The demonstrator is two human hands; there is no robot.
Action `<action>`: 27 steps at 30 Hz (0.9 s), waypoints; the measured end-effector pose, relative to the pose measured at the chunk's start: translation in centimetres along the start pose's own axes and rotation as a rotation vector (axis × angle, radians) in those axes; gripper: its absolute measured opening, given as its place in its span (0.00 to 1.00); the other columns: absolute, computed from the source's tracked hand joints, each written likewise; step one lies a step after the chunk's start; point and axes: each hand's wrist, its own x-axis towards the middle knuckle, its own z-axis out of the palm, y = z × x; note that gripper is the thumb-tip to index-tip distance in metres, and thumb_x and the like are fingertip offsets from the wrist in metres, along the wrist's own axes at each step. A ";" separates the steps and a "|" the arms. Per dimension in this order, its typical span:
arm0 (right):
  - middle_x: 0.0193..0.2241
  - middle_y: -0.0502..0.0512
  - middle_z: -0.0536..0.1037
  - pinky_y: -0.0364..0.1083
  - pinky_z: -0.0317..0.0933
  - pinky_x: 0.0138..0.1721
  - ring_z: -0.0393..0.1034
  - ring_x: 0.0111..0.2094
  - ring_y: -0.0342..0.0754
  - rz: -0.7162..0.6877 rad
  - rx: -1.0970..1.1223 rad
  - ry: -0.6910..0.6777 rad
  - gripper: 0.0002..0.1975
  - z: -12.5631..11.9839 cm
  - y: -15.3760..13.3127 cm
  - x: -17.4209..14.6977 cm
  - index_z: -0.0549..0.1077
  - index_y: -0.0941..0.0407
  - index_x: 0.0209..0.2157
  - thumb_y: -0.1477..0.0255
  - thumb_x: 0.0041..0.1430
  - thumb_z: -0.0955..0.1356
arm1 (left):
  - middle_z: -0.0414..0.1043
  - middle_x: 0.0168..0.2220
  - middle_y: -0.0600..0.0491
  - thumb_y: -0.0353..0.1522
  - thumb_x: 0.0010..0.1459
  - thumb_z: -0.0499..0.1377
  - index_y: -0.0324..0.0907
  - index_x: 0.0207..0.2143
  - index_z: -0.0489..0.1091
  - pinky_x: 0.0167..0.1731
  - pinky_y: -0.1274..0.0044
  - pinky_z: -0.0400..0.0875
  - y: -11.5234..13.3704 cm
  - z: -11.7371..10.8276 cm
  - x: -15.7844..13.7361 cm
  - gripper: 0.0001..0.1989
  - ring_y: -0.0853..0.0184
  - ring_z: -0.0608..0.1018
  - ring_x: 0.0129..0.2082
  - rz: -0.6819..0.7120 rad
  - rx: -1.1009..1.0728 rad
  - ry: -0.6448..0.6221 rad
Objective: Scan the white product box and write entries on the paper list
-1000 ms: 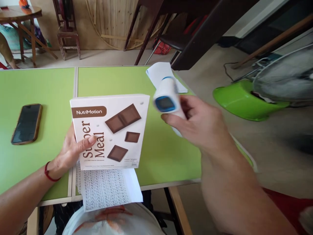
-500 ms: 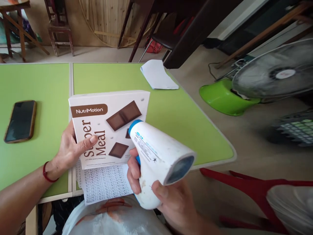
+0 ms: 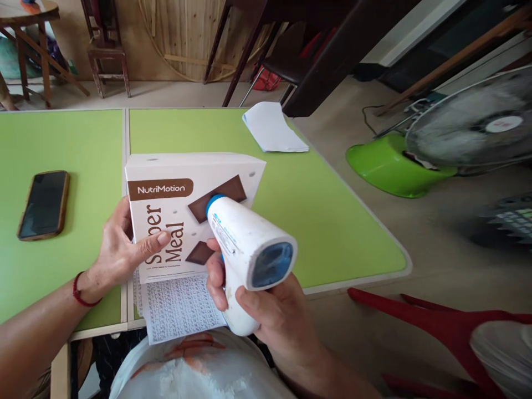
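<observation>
My left hand grips the left side of a white "NutriMotion Super Meal" box, thumb across its printed front and the other fingers behind it. The box stands nearly upright over the near edge of the green table. In my right hand is a white and blue infrared thermometer, held by its handle. Its blue nose points at the front of the box, and its dark screen faces me. From this angle I cannot tell whether the nose touches the box. Sheets of handwritten paper lie under the box, overhanging the table edge.
A phone in a brown case lies left on the green table. Folded white paper rests near the far right corner. To the right are a fan, a green plastic stool and a red chair.
The thermometer has moved left and turned, so more of its rear screen shows. The box's top tips slightly more into view. My left hand keeps its hold.
</observation>
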 end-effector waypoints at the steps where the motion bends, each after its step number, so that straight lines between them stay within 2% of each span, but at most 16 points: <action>1: 0.24 0.49 0.71 0.45 0.58 0.20 0.62 0.21 0.43 -0.002 0.002 -0.010 0.14 0.0 0.1 0.0 0.72 0.51 0.37 0.60 0.52 0.72 | 0.75 0.44 0.47 0.44 0.46 0.70 0.42 0.46 0.66 0.35 0.66 0.75 0.0 -0.1 0.0 0.29 0.53 0.78 0.41 0.013 0.010 0.010; 7: 0.24 0.48 0.69 0.43 0.55 0.19 0.59 0.21 0.41 -0.072 0.038 -0.003 0.12 0.2 1.6 0.7 0.72 0.52 0.34 0.61 0.51 0.73 | 0.74 0.45 0.48 0.43 0.49 0.68 0.42 0.47 0.67 0.38 0.67 0.74 -0.4 -0.7 0.0 0.26 0.55 0.77 0.43 0.065 0.036 0.053; 11: 0.23 0.48 0.70 0.42 0.54 0.19 0.60 0.21 0.41 -0.080 0.093 -0.059 0.09 0.4 1.8 1.0 0.72 0.53 0.30 0.64 0.53 0.73 | 0.75 0.41 0.48 0.43 0.50 0.68 0.41 0.46 0.67 0.35 0.69 0.74 -0.8 -0.6 0.1 0.25 0.57 0.78 0.38 0.070 0.020 0.034; 14: 0.22 0.49 0.71 0.43 0.55 0.20 0.61 0.21 0.41 -0.074 0.088 -0.066 0.09 0.4 1.5 0.9 0.72 0.54 0.28 0.64 0.53 0.73 | 0.75 0.42 0.46 0.43 0.50 0.68 0.40 0.46 0.67 0.35 0.68 0.75 -1.0 -0.6 0.1 0.25 0.56 0.78 0.40 0.072 0.006 0.027; 21: 0.23 0.49 0.71 0.42 0.53 0.18 0.60 0.20 0.40 -0.075 0.090 -0.027 0.10 0.3 1.9 0.7 0.74 0.53 0.29 0.63 0.53 0.73 | 0.74 0.43 0.45 0.44 0.49 0.68 0.40 0.46 0.67 0.35 0.67 0.75 -0.9 -0.5 0.1 0.27 0.53 0.77 0.42 0.074 0.005 0.020; 27: 0.23 0.49 0.72 0.42 0.56 0.20 0.62 0.21 0.40 -0.081 0.079 -0.036 0.09 0.3 1.8 0.7 0.74 0.54 0.29 0.64 0.52 0.74 | 0.75 0.40 0.47 0.43 0.50 0.68 0.39 0.45 0.67 0.35 0.67 0.75 -0.5 -0.5 0.2 0.25 0.56 0.78 0.39 0.093 0.038 0.012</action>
